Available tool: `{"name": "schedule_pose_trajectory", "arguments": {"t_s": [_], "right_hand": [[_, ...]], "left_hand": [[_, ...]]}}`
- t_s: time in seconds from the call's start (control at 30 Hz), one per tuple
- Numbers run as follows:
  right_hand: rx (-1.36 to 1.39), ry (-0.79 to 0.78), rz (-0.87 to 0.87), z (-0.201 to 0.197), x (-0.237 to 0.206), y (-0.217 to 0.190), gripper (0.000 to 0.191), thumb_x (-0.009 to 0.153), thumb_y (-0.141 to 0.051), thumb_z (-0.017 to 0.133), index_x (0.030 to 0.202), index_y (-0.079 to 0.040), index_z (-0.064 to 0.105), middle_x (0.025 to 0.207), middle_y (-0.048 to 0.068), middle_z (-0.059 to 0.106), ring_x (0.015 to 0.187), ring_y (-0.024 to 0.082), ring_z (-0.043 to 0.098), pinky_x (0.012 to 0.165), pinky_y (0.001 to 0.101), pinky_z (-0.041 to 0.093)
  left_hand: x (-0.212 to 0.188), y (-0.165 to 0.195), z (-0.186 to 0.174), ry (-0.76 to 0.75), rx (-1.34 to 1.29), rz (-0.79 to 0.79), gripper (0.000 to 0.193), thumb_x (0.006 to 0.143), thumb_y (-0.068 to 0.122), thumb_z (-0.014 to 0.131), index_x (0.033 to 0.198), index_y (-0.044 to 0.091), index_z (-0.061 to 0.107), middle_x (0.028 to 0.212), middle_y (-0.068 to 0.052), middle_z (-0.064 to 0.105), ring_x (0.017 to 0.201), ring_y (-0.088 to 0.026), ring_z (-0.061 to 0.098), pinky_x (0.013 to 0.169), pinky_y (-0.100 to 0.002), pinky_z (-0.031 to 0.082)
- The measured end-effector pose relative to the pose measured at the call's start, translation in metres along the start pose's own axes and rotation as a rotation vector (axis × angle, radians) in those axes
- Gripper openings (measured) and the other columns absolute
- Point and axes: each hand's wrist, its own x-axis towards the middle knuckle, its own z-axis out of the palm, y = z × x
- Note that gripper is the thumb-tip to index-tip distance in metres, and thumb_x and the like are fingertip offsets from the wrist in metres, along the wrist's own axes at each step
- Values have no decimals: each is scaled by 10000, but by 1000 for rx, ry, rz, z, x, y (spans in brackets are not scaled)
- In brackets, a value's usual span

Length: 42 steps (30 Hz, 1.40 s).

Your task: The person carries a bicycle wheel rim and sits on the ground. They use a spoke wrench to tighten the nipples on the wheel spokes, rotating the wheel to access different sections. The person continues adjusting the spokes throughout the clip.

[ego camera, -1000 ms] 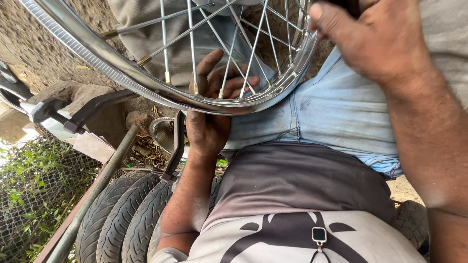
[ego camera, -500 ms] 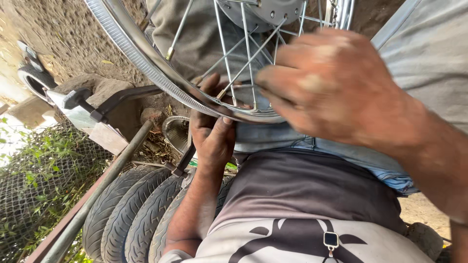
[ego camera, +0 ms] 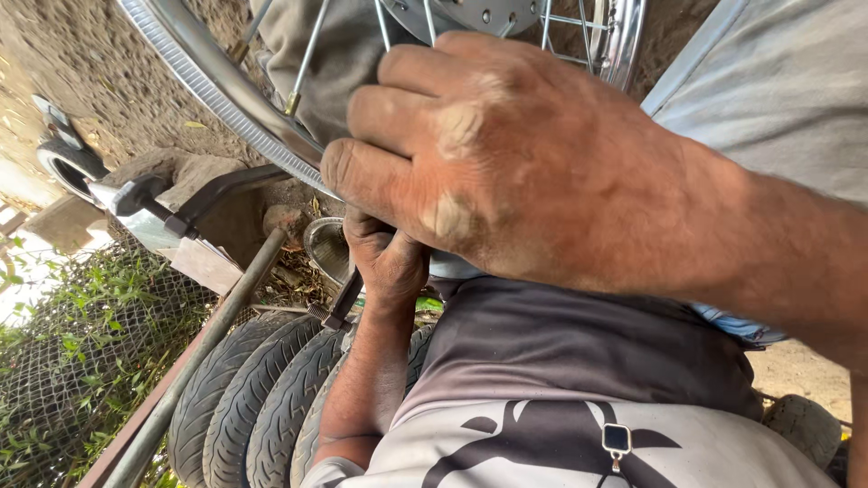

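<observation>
The right hand [ego camera: 506,163] fills the foreground, knuckles up, fingers curled downward. The left hand [ego camera: 387,258] sits lower behind it, fingers bent, forearm reaching up from below.

**Silver rim, black tyres, dusty browns**

The wheel rim [ego camera: 226,99] is bright silver with a fine ribbed band along its edge, and the spokes [ego camera: 306,61] are silver with small brass-yellow ends. The hub [ego camera: 470,14] is grey metal dotted with dark holes. The right hand [ego camera: 506,163] is brown, smudged with pale dust on the knuckles; the left hand [ego camera: 389,262] is darker brown. The shirt [ego camera: 579,398] fades from dark grey to off-white and carries a black figure. The tyres [ego camera: 262,407] at near left are black with grooved tread. The leaves [ego camera: 63,361] are green behind grey wire mesh. The ground [ego camera: 81,81] is sandy brown.
</observation>
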Motion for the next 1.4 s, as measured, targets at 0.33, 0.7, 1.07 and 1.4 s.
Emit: {"name": "schedule_pose_trajectory", "arguments": {"t_s": [0.33,0.7,1.07,1.4], "right_hand": [[45,-433,429,32,-54,14,246,948,-285,632,1037,-57,661,809,80,676,824,230,706,692,387,594],[53,-50,135,25,-42,13,94,975,-40,669,913,-43,740,855,122,712,767,217,686,657,310,573],[7,-426,351,33,-51,18,239,1027,-286,497,1025,-141,687,942,71,690,851,223,681,723,361,570],[-258,-484,261,9,-70,17,212,1010,-160,596,805,-126,639,643,25,602,617,154,651,559,326,544]], "left_hand": [[15,23,29,-116,-35,0,365,1023,181,811,1269,-18,629,1269,-185,656,1127,-219,688,973,-336,585],[17,11,12,-115,-92,-83,549,966,231,849,1363,-49,592,1314,-179,646,1046,-251,712,955,-361,595],[15,18,16,-132,-64,-78,381,1029,171,784,1276,-48,595,1229,-174,669,1045,-219,691,943,-345,585],[20,29,39,-329,140,-109,503,1025,19,741,1427,12,439,1400,-216,614,1173,-247,693,1023,-398,609]]}}
